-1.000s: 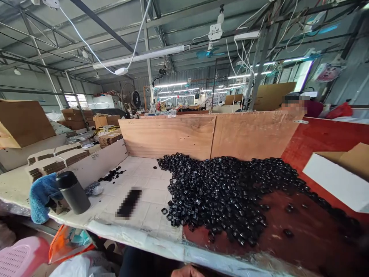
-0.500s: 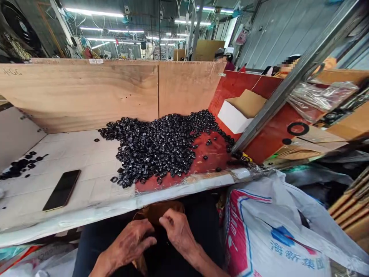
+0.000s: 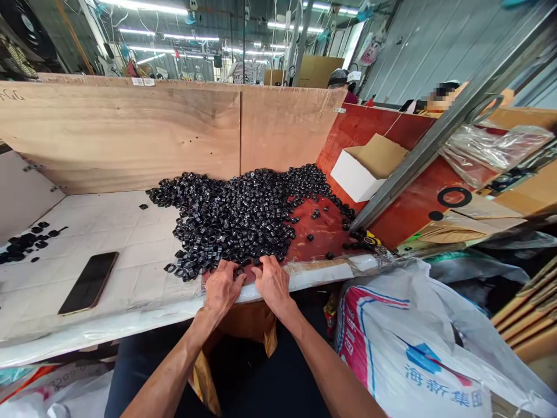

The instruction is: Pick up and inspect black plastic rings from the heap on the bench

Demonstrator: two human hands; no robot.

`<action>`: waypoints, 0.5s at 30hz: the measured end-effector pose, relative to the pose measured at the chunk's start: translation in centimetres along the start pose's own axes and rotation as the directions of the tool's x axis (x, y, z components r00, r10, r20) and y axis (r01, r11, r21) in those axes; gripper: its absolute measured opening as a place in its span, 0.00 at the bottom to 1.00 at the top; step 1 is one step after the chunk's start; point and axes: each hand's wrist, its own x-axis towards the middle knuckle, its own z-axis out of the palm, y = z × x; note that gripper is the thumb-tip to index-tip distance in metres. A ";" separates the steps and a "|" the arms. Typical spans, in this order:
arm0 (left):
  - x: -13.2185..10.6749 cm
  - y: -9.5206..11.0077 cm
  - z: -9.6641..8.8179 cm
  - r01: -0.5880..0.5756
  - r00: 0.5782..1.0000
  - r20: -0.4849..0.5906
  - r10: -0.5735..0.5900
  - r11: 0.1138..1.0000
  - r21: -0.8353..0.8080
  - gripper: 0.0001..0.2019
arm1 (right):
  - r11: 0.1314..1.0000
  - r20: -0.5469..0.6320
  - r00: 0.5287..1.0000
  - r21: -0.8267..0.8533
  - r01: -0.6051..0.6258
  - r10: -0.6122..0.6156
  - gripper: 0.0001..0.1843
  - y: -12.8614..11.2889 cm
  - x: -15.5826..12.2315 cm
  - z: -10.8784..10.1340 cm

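A large heap of small black plastic rings (image 3: 230,215) lies on the work surface in front of me. Both my hands are at its near edge, wrists over the padded rim. My left hand (image 3: 223,285) is bent, with a black ring (image 3: 239,271) between its thumb and fingers. Close by on the right, my right hand (image 3: 274,285) has curled fingers, and another black ring (image 3: 256,262) is at its fingertips. Below my forearms, a brown bag or cardboard opening (image 3: 248,319) sits between my knees, its inside dark.
A phone (image 3: 89,283) lies at left, near a small group of black pieces (image 3: 21,247). Wooden boards (image 3: 152,133) wall the back. A white box (image 3: 357,177) leans at right beside a metal post (image 3: 391,186). A printed white sack (image 3: 404,348) stands at lower right. People are beyond the boards.
Both hands have moved up and forward from above my lap to the front of the ring heap. The brown opening beneath shows more. The view has shifted slightly.
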 end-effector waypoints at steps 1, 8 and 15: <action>-0.1 -0.2 0.1 -0.016 1.000 -0.001 0.016 1.000 -0.027 0.08 | 1.000 -0.002 1.000 0.000 0.010 -0.010 0.06 -0.1 0.1 0.2; -1.0 -1.8 -0.1 -0.082 0.995 -0.090 0.051 0.916 -0.394 0.09 | 0.858 -0.117 0.969 0.452 0.245 -0.215 0.06 0.5 -0.1 1.3; -1.0 -1.6 -0.9 -0.154 0.988 -0.078 0.133 0.808 -0.569 0.11 | 0.676 -0.025 0.988 0.726 0.124 -0.154 0.13 0.4 -0.7 0.5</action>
